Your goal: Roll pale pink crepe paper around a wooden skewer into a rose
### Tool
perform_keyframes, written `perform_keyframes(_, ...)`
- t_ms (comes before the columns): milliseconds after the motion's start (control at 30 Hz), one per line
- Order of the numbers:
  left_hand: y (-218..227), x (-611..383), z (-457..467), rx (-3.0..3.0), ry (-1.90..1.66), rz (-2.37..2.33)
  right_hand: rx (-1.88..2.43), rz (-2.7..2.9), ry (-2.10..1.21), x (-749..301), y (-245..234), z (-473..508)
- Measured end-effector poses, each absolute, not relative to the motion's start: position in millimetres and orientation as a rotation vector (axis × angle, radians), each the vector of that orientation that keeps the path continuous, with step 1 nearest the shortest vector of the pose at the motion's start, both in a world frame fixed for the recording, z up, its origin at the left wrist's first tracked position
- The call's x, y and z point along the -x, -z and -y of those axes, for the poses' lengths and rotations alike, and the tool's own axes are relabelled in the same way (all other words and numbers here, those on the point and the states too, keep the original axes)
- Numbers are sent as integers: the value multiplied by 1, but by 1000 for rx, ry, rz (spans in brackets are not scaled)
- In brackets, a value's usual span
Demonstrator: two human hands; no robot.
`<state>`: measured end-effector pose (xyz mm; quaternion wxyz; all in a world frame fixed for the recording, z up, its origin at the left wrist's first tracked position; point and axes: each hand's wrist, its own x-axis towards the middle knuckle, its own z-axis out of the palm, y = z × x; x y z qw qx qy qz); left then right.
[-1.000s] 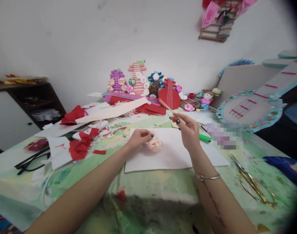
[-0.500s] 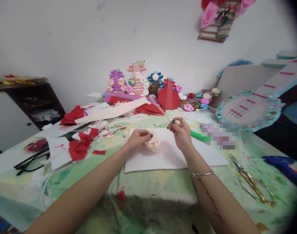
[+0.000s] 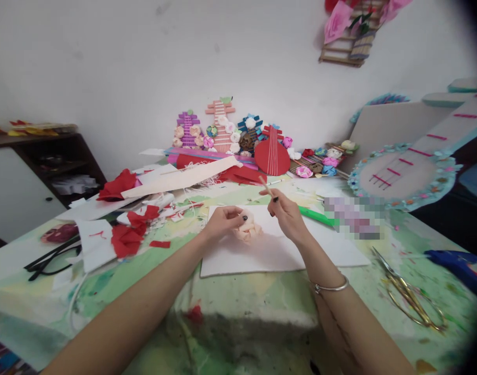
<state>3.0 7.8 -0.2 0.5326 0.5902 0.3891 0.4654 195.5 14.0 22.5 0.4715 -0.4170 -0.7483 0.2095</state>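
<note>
A pale peach paper flower (image 3: 249, 231) is pinched in my left hand (image 3: 225, 221), its thumb lying on the flower's upper left side. To the right, my right hand (image 3: 288, 213) is closed round a thin wooden stick (image 3: 265, 183), which slants up and left from the fingers. The two hands are apart, both over a white board (image 3: 230, 260) on the table. Just beyond the right hand lies a bright green tool or pen (image 3: 318, 215), partly hidden by that hand.
Gold-handled scissors (image 3: 408, 294) and a blue glue gun (image 3: 457, 263) lie at the right. Red paper scraps (image 3: 126, 238) and black glasses (image 3: 52, 259) are on the left. Paper-flowered instrument models, including a red lute (image 3: 272, 153), stand along the wall. A large pale lute (image 3: 402, 174) leans at right.
My right hand has turned, and the stick now points more steeply upward, with less of it showing. My left hand keeps its hold on the paper flower.
</note>
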Motion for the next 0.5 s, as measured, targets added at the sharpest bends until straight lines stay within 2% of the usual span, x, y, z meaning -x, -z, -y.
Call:
perform_keyframes(100,1,-3,-7,-1405,-1125,-906,1195,2123,-232,-196,-24,-12)
perform_keyframes(200,0,-3,-5,-1392,-1110,-884,1282,2263,-91,-194,-22,-13)
perform_keyframes(500,-8,-6,1,-1418,-1091,-884,1113,2207,-151,-190,-16,-14)
